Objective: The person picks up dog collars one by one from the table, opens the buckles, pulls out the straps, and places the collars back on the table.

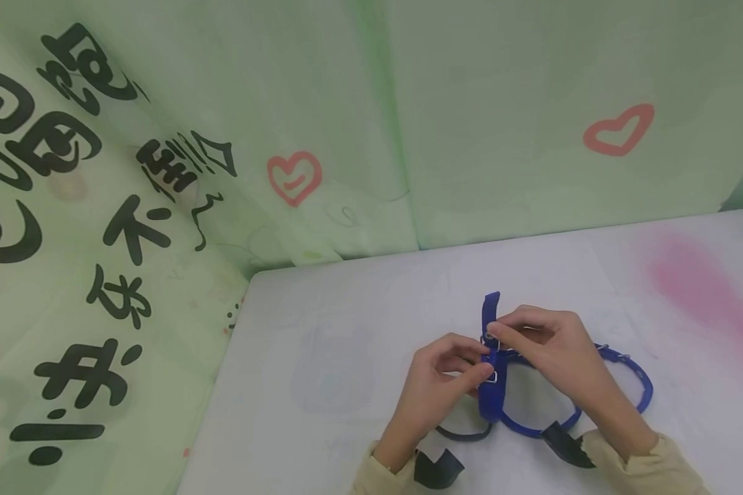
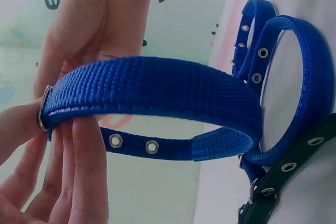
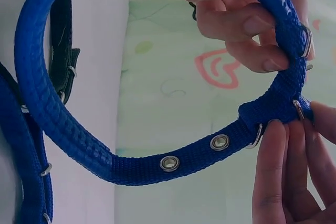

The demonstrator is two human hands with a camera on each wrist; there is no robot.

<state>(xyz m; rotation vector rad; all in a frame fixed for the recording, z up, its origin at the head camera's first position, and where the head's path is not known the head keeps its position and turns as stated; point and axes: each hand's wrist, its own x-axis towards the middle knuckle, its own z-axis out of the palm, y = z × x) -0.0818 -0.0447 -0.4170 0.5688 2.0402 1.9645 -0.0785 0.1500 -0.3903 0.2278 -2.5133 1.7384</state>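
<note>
A blue padded collar [image 1: 492,404] with metal eyelets and a buckle stands up in a loop between both hands. My left hand [image 1: 436,378] pinches it near the buckle, thumb and fingers on opposite sides. With thumb and fingertips, my right hand [image 1: 551,340] grips the collar's strap by a metal ring, and the free strap end [image 1: 490,306] sticks up beyond. The right wrist view shows the strap's eyelets [image 3: 220,142] below the left hand's fingers, with the two hands close together at the overlapped ends. In the left wrist view the padded band [image 2: 152,85] arches across the front.
More blue collars [image 1: 645,392] lie on the white table [image 1: 322,371], behind and right of the hands. A dark green collar [image 2: 294,166] with eyelets lies beside them. Green printed cloth [image 1: 495,137] hangs behind the table and along its left side.
</note>
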